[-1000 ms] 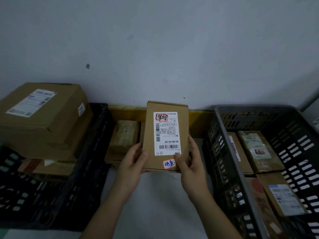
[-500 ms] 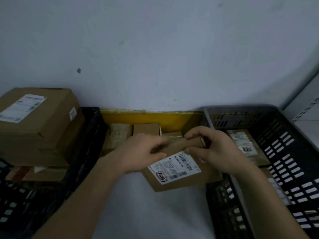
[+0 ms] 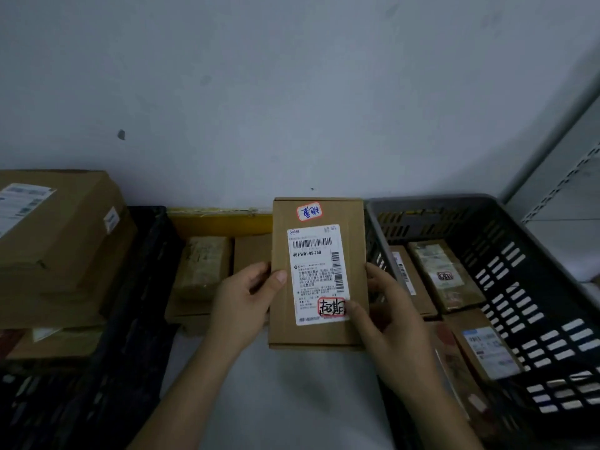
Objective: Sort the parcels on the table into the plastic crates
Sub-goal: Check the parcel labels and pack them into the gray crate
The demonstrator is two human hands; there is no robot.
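Observation:
A flat brown cardboard parcel (image 3: 357,274) with a white shipping label and two red-edged stickers is held upright above the white table, label facing me. My left hand (image 3: 243,303) grips its left edge, thumb on the front. My right hand (image 3: 386,316) grips its right edge near the bottom sticker. A grey plastic crate (image 3: 532,254) to the right holds several brown parcels. A black plastic crate (image 3: 139,306) on the left is stacked with big cartons.
More parcels (image 3: 201,267) lie on the table (image 3: 276,394) behind the held one, against a yellow strip at the wall's foot. A large carton (image 3: 61,228) tops the left crate. A pale perforated shelf post (image 3: 565,177) rises at far right.
The parcel was turned end for end between my hands: the small blue-written sticker was at the bottom, the box then lay tilted mid-turn, and now that sticker is on top.

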